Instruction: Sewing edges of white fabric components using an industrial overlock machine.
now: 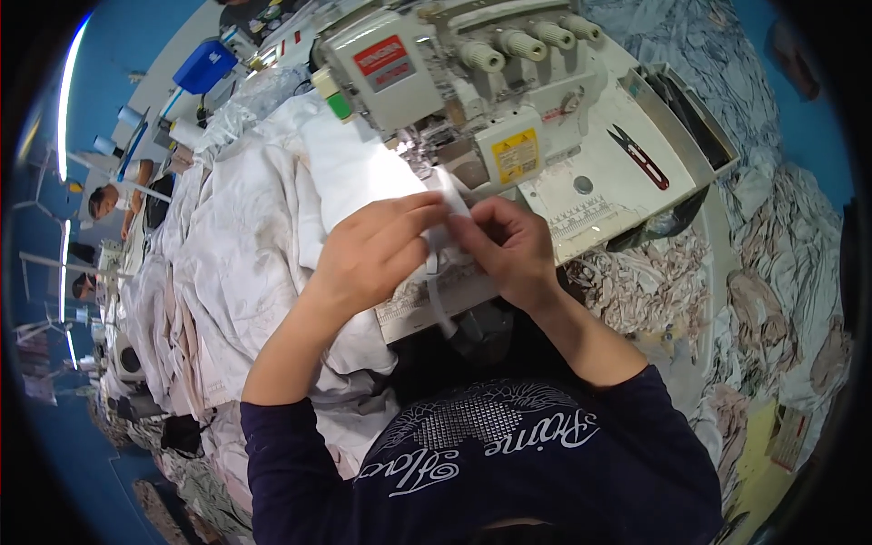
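My left hand (377, 250) and my right hand (507, 245) meet in front of a cream overlock sewing machine (472, 82). Both pinch a narrow white fabric strip (440, 277), which hangs down over the machine table's front edge. The fingertips of the two hands touch at the strip's upper end, close to the needle area. A pile of white cloth (263, 245) lies under and to the left of my left forearm.
Red-handled thread snips (641, 156) lie on the machine table (609, 195) at the right. Heaps of patterned fabric scraps (772, 272) fill the floor at the right. Other people sit at work far left (113, 200). A blue box (204, 65) stands behind.
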`<state>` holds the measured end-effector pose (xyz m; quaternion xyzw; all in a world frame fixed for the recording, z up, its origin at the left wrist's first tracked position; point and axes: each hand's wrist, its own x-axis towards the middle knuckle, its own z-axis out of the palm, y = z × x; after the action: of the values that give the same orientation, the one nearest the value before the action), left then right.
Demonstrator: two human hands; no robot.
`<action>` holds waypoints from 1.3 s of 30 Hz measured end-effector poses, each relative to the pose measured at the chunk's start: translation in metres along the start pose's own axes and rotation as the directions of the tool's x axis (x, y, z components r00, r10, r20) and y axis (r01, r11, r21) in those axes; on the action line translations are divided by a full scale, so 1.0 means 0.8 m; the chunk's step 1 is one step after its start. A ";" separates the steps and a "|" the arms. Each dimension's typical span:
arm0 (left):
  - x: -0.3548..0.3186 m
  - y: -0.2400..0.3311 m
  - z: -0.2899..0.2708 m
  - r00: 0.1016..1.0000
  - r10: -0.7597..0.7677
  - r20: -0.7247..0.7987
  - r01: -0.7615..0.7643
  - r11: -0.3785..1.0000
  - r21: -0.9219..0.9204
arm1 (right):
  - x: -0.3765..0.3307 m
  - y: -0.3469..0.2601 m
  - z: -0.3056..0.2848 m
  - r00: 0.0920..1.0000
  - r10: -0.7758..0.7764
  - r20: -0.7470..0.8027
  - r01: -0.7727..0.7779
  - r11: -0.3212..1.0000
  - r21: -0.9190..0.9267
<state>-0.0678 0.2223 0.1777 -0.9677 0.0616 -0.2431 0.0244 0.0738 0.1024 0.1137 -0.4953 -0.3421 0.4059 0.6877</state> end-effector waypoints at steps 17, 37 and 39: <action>-0.003 -0.004 -0.006 0.996 0.079 -0.032 -0.073 0.987 0.143 | -0.003 -0.006 0.003 0.997 0.071 -0.014 -0.070 0.996 0.058; -0.010 0.005 -0.016 0.993 -0.119 0.022 0.117 0.989 0.086 | 0.004 -0.004 0.006 0.998 0.046 -0.039 -0.047 0.998 -0.037; -0.009 0.002 -0.016 0.993 -0.117 0.020 0.115 0.990 0.077 | 0.005 0.007 0.012 0.956 -0.258 -0.140 0.224 0.950 -0.217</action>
<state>-0.0805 0.2219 0.1852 -0.9710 -0.0044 -0.2344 0.0478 0.0661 0.1106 0.1115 -0.5479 -0.3804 0.2398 0.7054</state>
